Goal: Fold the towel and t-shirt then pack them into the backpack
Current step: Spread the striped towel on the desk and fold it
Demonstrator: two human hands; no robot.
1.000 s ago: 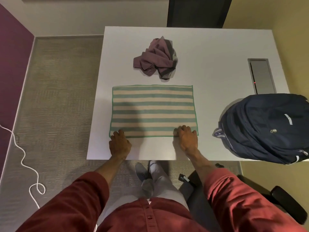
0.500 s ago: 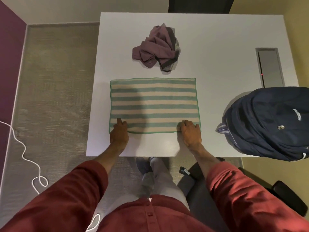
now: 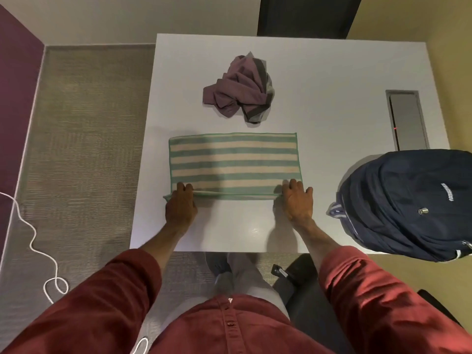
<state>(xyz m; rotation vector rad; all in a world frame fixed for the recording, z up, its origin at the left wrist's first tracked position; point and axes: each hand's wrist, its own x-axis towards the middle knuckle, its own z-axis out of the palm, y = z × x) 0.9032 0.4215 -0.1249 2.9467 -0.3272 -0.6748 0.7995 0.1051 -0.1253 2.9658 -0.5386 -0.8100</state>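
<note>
now, the white table (image 3: 332, 72) carries everything, and each place is told from the towel. the dark blue backpack (image 3: 408, 205) lies on its side to the right of the towel, apart from it; whether its zip is open cannot be told from this view. the striped green and cream towel (image 3: 233, 162) lies spread flat toward the near side of the table, long edges running left to right. the purple and grey t-shirt (image 3: 240, 90) sits in a crumpled heap just beyond the towel's far edge, not touching it. the left hand (image 3: 180, 206) grasps the towel's near left corner and the right hand (image 3: 297, 203) grasps its near right corner; on each, the fingers curl over the hem with the thumb hidden beneath, and the hem between them looks slightly raised off the table. by my judgement the first fold of the towel is in hand and barely begun, so the task is at an early stage, with the t-shirt untouched and nothing packed. the next move calls for carrying both near corners evenly away to meet the far edge, keeping the hem taut so the stripes line up, and stopping short of the t-shirt.
</note>
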